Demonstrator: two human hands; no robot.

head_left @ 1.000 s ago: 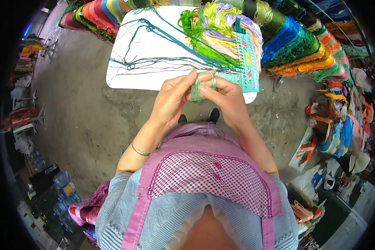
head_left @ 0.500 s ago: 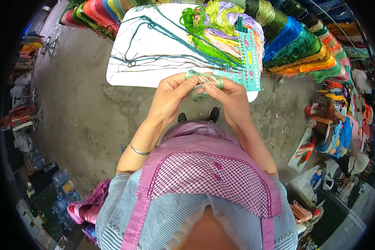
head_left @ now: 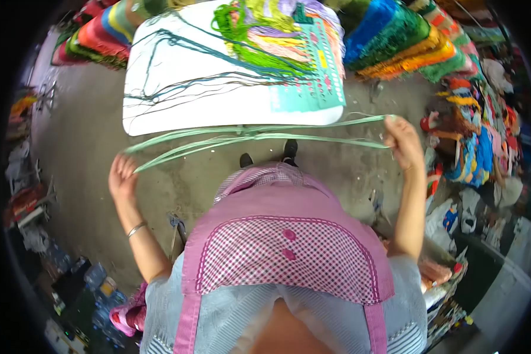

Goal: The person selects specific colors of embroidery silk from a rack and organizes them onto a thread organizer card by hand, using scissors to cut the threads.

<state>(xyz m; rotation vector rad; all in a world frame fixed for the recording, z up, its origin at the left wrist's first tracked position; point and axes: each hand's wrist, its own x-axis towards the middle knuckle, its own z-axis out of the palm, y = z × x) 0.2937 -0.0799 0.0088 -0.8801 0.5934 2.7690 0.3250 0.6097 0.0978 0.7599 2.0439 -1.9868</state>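
Observation:
A loop of pale green thread (head_left: pixel 256 137) is stretched wide in the air between my two hands, in front of the table's near edge. My left hand (head_left: pixel 124 177), with a bracelet at the wrist, has its fingers curled round the loop's left end. At the right end, my right hand (head_left: pixel 403 141) is closed on the same thread. Dark teal and brown threads (head_left: pixel 218 50) lie across the white table (head_left: pixel 189 112). Their right ends reach a green card with holes (head_left: pixel 330 74).
Green, yellow and purple skeins (head_left: pixel 265 29) lie at the table's back right. Coloured yarn hangs at the left (head_left: pixel 109 32) and right (head_left: pixel 395 44) of the table. Water bottles (head_left: pixel 97 277) stand at the lower left. My shoes (head_left: pixel 290 150) show on the floor.
My hands have moved far apart, left and right. The green thread, bunched between my fingers before, is now drawn out into a long loop. The view has shifted, with the table farther left.

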